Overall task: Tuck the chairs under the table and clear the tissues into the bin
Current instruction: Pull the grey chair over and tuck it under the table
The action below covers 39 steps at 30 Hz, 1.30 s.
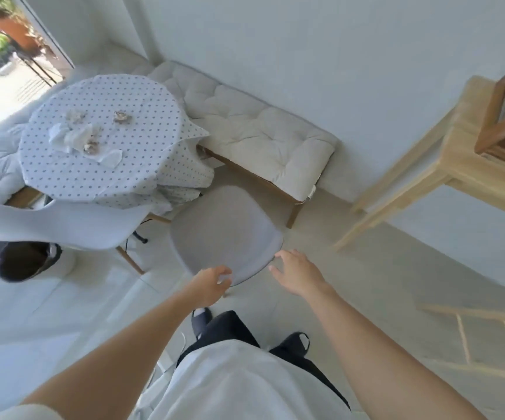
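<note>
A round table [63, 174] with a dotted cloth stands at the upper left. Crumpled tissues [77, 134] lie on its top. A grey chair [227, 231] stands just in front of me, beside the table. My left hand [210, 281] curls at the chair's near edge, touching or almost touching it. My right hand [295, 272] hovers open beside the chair's right corner, fingers spread. A second, white shell chair [63, 222] stands to the left against the table. A bin with a dark liner [30, 260] sits on the floor under that chair.
A cushioned bench [263, 137] runs along the wall behind the table. A wooden console table [445, 165] stands at the right, with a wooden rack [487, 338] near it on the floor. A glass door [5, 50] is at the upper left.
</note>
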Each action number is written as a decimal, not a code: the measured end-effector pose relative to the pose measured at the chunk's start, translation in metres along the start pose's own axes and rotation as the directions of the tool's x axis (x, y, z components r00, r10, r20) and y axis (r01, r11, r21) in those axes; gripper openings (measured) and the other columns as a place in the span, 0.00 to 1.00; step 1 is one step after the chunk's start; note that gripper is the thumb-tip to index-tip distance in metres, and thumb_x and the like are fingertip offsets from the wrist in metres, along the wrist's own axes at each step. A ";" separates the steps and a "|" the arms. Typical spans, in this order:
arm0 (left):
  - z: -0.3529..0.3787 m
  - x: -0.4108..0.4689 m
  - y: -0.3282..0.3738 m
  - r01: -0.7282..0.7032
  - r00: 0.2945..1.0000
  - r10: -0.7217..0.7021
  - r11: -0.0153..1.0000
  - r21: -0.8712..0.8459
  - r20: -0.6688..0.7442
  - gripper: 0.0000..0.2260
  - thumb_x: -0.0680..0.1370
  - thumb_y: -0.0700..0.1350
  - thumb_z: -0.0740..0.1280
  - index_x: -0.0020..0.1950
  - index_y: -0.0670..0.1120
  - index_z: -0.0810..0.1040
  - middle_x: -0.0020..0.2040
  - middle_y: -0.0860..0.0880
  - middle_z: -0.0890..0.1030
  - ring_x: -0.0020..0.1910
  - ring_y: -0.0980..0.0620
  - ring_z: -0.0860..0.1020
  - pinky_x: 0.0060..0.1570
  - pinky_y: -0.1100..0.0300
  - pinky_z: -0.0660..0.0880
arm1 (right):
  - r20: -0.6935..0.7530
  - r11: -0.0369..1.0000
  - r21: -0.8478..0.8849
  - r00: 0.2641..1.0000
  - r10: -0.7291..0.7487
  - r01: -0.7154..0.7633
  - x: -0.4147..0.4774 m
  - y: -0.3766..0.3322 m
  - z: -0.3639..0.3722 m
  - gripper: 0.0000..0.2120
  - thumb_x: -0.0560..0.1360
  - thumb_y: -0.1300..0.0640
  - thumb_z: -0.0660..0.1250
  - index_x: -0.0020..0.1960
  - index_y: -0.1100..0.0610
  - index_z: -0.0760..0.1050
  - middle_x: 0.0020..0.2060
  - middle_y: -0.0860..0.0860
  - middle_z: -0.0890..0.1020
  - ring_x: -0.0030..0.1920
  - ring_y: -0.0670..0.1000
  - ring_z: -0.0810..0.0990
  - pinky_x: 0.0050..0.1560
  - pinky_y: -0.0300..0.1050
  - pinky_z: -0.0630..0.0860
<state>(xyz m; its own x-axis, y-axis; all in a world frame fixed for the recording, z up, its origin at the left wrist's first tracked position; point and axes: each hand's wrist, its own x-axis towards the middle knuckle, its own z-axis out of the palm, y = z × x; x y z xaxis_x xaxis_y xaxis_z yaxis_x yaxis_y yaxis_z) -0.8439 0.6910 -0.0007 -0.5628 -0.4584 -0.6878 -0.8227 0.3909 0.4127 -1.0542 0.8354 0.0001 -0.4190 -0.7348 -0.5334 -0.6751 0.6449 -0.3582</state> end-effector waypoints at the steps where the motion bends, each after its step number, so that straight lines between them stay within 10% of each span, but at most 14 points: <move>1: 0.010 -0.003 0.002 -0.003 1.000 0.002 1.000 -0.005 -0.025 0.19 0.87 0.48 0.62 0.77 0.46 0.74 0.76 0.45 0.75 0.75 0.44 0.73 0.74 0.55 0.67 | 0.015 1.000 -0.028 1.000 -0.010 0.010 0.004 0.004 -0.003 0.22 0.83 0.43 0.62 0.71 0.54 0.74 0.65 0.55 0.78 0.69 0.59 0.74 0.65 0.59 0.76; 17: 0.088 0.021 0.009 0.048 0.969 -0.130 0.932 -0.359 -0.208 0.17 0.87 0.49 0.63 0.75 0.48 0.77 0.75 0.47 0.76 0.76 0.45 0.72 0.77 0.52 0.66 | 0.298 0.819 -0.482 0.937 -0.181 0.311 0.082 0.002 0.009 0.24 0.84 0.40 0.62 0.76 0.48 0.72 0.77 0.52 0.70 0.78 0.56 0.66 0.73 0.59 0.68; 26: 0.072 0.060 0.000 0.157 0.971 -0.205 0.935 -0.319 -0.122 0.20 0.82 0.53 0.69 0.74 0.54 0.79 0.73 0.53 0.78 0.72 0.48 0.76 0.69 0.50 0.75 | 0.334 0.677 -0.618 0.913 -0.234 0.400 0.108 0.003 0.007 0.21 0.83 0.38 0.61 0.72 0.44 0.74 0.72 0.48 0.75 0.77 0.51 0.68 0.75 0.60 0.64; 39: 0.006 0.115 -0.016 0.061 0.977 -0.095 0.983 -0.175 -0.191 0.18 0.86 0.51 0.64 0.76 0.55 0.77 0.73 0.56 0.78 0.72 0.49 0.76 0.64 0.49 0.78 | 0.327 0.735 -0.601 0.936 -0.130 0.313 0.177 -0.042 -0.023 0.15 0.85 0.48 0.64 0.71 0.47 0.74 0.78 0.50 0.71 0.83 0.53 0.59 0.66 0.60 0.69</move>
<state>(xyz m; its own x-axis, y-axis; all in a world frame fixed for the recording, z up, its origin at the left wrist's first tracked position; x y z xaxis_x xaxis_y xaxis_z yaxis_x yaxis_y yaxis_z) -0.8949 0.6366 -0.0901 -0.4868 -0.6377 -0.5970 -0.8570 0.2164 0.4677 -1.1141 0.6736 -0.0622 -0.1052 -0.7030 -0.7033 -0.9925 0.1181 0.0304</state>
